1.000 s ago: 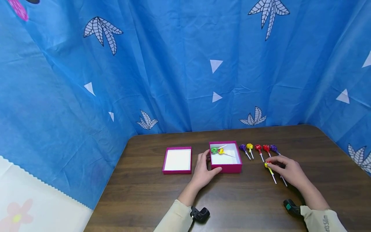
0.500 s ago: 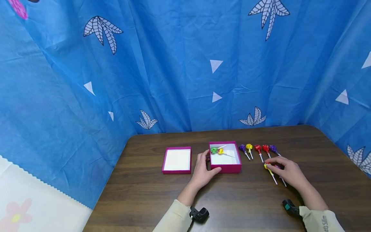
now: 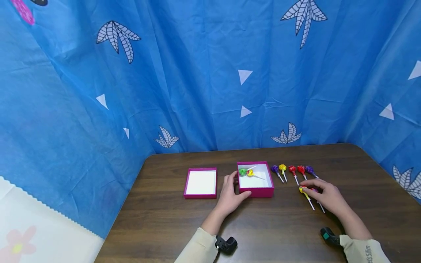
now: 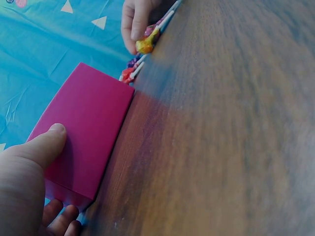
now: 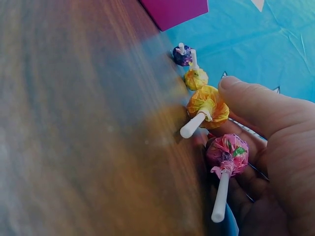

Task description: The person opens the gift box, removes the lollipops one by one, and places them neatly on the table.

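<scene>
My left hand (image 3: 229,197) grips the magenta box (image 3: 256,193) at its left side, thumb on the front wall and fingers round the corner. Inside the box lie a green lollipop (image 3: 242,172) and a yellow-and-red one (image 3: 250,172). To the right, my right hand (image 3: 329,197) pinches the wrapped head of a yellow lollipop (image 5: 207,105) between thumb and fingers, low over the table. Its white stick points toward me. Under the same hand is a pink lollipop (image 5: 227,155), partly covered by the hand in the head view.
The box's lid (image 3: 200,182) lies white inside up, left of my left hand. Behind my right hand is a row of lollipops: purple (image 3: 274,168), yellow (image 3: 282,167), two red (image 3: 292,169) and another purple (image 3: 309,169). A blue curtain (image 3: 210,91) hangs behind the table.
</scene>
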Available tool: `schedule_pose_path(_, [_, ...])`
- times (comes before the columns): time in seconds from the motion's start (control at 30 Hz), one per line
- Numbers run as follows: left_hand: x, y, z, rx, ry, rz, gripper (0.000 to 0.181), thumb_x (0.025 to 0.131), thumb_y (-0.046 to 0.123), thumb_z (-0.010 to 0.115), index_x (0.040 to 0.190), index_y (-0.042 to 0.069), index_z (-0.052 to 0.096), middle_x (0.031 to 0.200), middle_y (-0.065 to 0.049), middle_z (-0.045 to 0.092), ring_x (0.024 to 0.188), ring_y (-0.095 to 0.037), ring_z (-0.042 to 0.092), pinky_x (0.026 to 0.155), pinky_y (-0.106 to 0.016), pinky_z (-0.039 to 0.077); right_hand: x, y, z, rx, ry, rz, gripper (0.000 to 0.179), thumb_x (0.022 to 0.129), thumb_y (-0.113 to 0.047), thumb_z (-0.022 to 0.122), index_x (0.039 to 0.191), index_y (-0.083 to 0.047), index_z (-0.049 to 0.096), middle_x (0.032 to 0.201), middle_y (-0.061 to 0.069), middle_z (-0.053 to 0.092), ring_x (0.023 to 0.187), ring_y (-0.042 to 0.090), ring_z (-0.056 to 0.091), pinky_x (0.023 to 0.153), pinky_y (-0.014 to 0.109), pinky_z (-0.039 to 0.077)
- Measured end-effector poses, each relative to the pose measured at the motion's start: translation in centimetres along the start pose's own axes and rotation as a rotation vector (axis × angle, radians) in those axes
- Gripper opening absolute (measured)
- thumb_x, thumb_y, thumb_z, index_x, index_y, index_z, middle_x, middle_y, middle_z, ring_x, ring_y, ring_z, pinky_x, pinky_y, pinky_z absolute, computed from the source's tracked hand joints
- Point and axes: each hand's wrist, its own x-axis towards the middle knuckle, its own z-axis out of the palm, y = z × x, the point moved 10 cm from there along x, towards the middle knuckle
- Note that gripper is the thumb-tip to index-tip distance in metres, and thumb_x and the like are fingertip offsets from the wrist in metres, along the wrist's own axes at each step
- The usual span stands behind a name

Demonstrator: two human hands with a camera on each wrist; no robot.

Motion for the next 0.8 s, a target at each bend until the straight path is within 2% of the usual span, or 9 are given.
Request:
schedule_pose_path(0.13, [-0.1, 0.2, 0.0, 0.003, 0.003, 0.010, 0.087, 0.086, 0.045, 0.077, 0.155, 0.021, 0.030, 0.141, -0.002, 0.043, 0.127, -0.016, 0.050, 0.107, -0.041, 0.047, 0.0, 0.2, 0.0, 0.008, -0.001, 0.011, 0.037, 0.095, -0.043, 0.066, 0.120, -0.015, 0.072, 0.125, 0.019, 0.066, 0.113, 0.038, 0.056, 0.087, 0.053, 0.047])
schedule_pose_path(0.33, [-0.2, 0.3, 0.0, 0.001, 0.002, 0.007, 0.087, 0.086, 0.044, 0.077, 0.154, 0.021, 0.029, 0.141, -0.002, 0.043, 0.128, -0.018, 0.050, 0.108, -0.042, 0.047, 0.0, 0.5, 0.0, 0.000, 0.002, 0.026, 0.039, 0.096, -0.044, 0.064, 0.121, -0.016, 0.071, 0.125, 0.018, 0.065, 0.106, 0.032, 0.056, 0.079, 0.036, 0.045])
schedule_pose_path(0.43, [-0.2, 0.2, 0.0, 0.003, -0.001, 0.005, 0.086, 0.086, 0.045, 0.076, 0.154, 0.022, 0.029, 0.142, -0.002, 0.043, 0.128, -0.017, 0.049, 0.108, -0.042, 0.047, 0.0, 0.7, 0.0, 0.000, 0.005, 0.029, 0.038, 0.097, -0.044, 0.063, 0.121, -0.016, 0.071, 0.125, 0.019, 0.065, 0.105, 0.031, 0.056, 0.077, 0.032, 0.043])
schedule_pose_path(0.5, [-0.2, 0.1, 0.1, -0.001, -0.005, -0.001, 0.086, 0.086, 0.045, 0.076, 0.155, 0.022, 0.029, 0.142, -0.002, 0.042, 0.129, -0.017, 0.049, 0.108, -0.042, 0.047, 0.0, 0.8, 0.0, 0.011, 0.006, 0.036, 0.040, 0.097, -0.046, 0.061, 0.122, -0.016, 0.071, 0.127, 0.019, 0.064, 0.107, 0.033, 0.055, 0.079, 0.036, 0.046])
schedule_pose_path(0.63, [-0.1, 0.0, 0.2, 0.002, -0.002, 0.005, 0.086, 0.086, 0.045, 0.076, 0.155, 0.022, 0.029, 0.142, -0.002, 0.043, 0.128, -0.017, 0.049, 0.108, -0.041, 0.047, -0.1, 0.8, -0.2, 0.043, 0.011, 0.048, 0.042, 0.098, -0.047, 0.059, 0.124, -0.015, 0.069, 0.130, 0.021, 0.062, 0.115, 0.039, 0.052, 0.086, 0.053, 0.047])
schedule_pose_path(0.7, [-0.1, 0.0, 0.2, 0.008, 0.004, 0.012, 0.086, 0.086, 0.045, 0.076, 0.154, 0.021, 0.029, 0.142, -0.002, 0.043, 0.128, -0.017, 0.050, 0.107, -0.042, 0.048, -0.2, 0.6, -0.5, 0.050, 0.040, 0.038, 0.040, 0.099, -0.045, 0.059, 0.124, -0.015, 0.069, 0.130, 0.021, 0.062, 0.116, 0.040, 0.052, 0.087, 0.055, 0.048])
schedule_pose_path(0.8, [0.0, 0.1, 0.1, 0.015, 0.015, 0.025, 0.086, 0.086, 0.044, 0.076, 0.154, 0.020, 0.030, 0.141, -0.003, 0.043, 0.127, -0.018, 0.050, 0.106, -0.043, 0.048, -0.3, 0.2, -1.3, 0.027, 0.108, 0.000, 0.034, 0.099, -0.039, 0.060, 0.122, -0.015, 0.069, 0.126, 0.019, 0.064, 0.110, 0.036, 0.055, 0.081, 0.036, 0.050])
